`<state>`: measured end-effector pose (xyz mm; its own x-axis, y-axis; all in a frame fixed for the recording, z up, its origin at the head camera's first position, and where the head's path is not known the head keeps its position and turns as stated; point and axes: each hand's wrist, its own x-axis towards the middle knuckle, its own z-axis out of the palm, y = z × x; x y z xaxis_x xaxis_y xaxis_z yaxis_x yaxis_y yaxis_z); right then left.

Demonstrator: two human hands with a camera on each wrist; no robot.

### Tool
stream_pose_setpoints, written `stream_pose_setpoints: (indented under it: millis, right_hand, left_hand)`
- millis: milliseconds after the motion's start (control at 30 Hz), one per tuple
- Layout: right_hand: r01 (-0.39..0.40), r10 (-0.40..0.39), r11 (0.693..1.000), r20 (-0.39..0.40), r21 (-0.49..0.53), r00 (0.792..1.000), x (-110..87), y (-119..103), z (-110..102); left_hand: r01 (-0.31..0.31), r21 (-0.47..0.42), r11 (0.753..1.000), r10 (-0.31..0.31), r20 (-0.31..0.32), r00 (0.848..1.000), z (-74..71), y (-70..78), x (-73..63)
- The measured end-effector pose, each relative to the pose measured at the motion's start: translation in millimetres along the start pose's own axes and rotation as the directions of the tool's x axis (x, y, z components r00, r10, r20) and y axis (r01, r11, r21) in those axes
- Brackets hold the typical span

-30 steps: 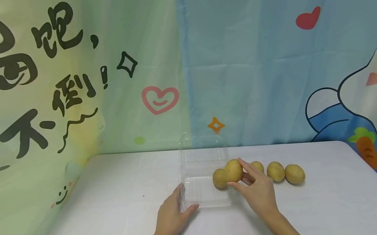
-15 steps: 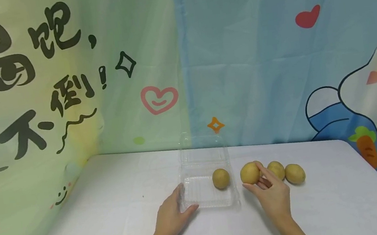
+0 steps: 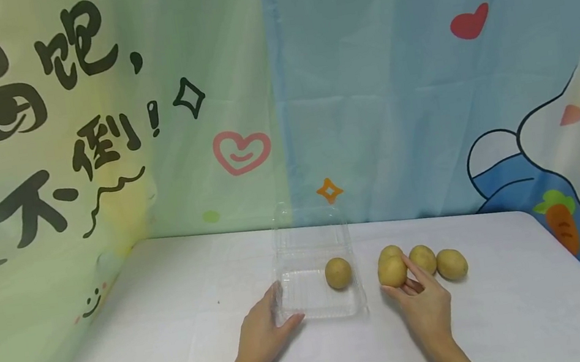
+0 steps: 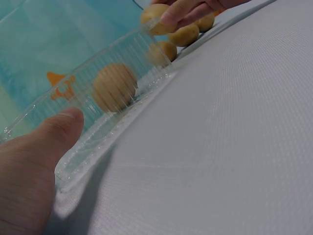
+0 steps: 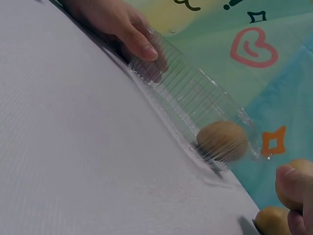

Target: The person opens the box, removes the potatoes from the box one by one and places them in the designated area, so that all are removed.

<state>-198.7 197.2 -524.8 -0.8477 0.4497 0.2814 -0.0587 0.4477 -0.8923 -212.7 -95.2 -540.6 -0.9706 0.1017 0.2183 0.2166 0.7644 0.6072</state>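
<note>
A clear plastic clamshell box [image 3: 314,310] stands on the table, its lid [image 3: 311,237] raised at the back. My left hand [image 3: 263,332] grips its front left corner, thumb along the front wall and fingers round the left side. One potato [image 3: 338,273] lies inside at the right; it shows through the ribbed wall in both wrist views. To the right of the box, my right hand [image 3: 424,301] pinches a second potato [image 3: 392,272] between thumb and fingers. In the left wrist view this held potato [image 4: 155,18] appears above the table.
Just behind the held potato is another potato [image 3: 391,251], partly hidden. Two more, a middle potato [image 3: 422,257] and a right-hand potato [image 3: 452,264], sit side by side on the white table [image 3: 176,320]. A printed curtain [image 3: 368,102] hangs behind the table's back edge.
My right hand has carried its potato from over the right side of the box to the right, beside the other potatoes. The left hand stays at the box. The head view has shifted slightly.
</note>
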Motion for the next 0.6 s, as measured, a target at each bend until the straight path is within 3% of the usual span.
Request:
stream_pose_setpoints:
  millis: [600]
  right_hand:
    - [-0.102,0.103,0.994,0.013,-0.039,0.995,1.2,11,-4]
  left_hand:
    - [-0.002,0.0,1.0,0.002,-0.004,1.0,0.8,-2.8,0.6]
